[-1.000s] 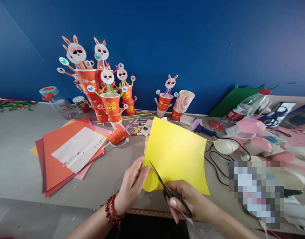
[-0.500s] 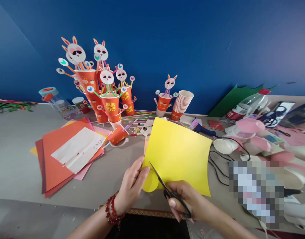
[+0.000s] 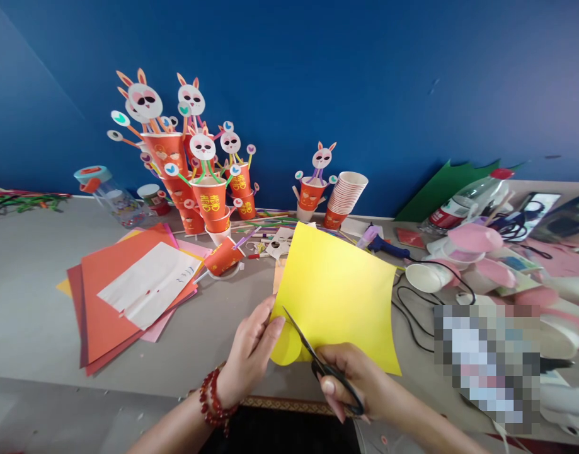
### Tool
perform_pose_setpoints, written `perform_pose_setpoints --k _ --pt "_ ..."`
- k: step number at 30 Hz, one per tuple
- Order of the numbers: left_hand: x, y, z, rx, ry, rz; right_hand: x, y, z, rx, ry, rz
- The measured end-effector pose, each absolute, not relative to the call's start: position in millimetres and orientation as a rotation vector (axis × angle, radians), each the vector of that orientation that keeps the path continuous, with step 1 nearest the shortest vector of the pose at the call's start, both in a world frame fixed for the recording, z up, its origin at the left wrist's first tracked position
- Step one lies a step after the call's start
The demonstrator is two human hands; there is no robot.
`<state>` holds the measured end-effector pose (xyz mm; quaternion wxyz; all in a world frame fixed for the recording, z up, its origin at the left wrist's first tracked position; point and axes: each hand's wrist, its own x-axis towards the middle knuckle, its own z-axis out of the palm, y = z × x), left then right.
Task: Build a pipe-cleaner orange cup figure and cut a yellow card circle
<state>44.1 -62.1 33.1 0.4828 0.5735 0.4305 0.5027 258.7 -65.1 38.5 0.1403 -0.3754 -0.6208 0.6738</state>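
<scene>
A yellow paper sheet (image 3: 336, 290) is held up above the grey table (image 3: 29, 315). My left hand (image 3: 251, 353) pinches its lower left corner, where a rounded flap of yellow hangs down. My right hand (image 3: 353, 378) grips black scissors (image 3: 317, 359); their blades point up and left into the sheet's lower edge, close to my left fingers. A red bead bracelet is on my left wrist.
Orange, red and pink paper sheets (image 3: 123, 290) lie at left with a white sheet on top. Red paper-cup rabbits (image 3: 194, 170) and a cup stack (image 3: 346, 195) stand by the blue wall. A glue gun (image 3: 384, 243), black cable, white cup (image 3: 424, 277) and pink pieces crowd the right.
The yellow sheet's right edge has shifted slightly; hands and scissors stay almost in place at the lower edge.
</scene>
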Motion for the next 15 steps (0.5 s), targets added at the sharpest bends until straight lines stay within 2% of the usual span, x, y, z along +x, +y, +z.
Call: perform_pose_setpoints --k 15 --pt "40.8 -61.8 43.5 1.436 1.025 1.161 258.6 -64.1 39.4 -1.1 -1.79 1.94"
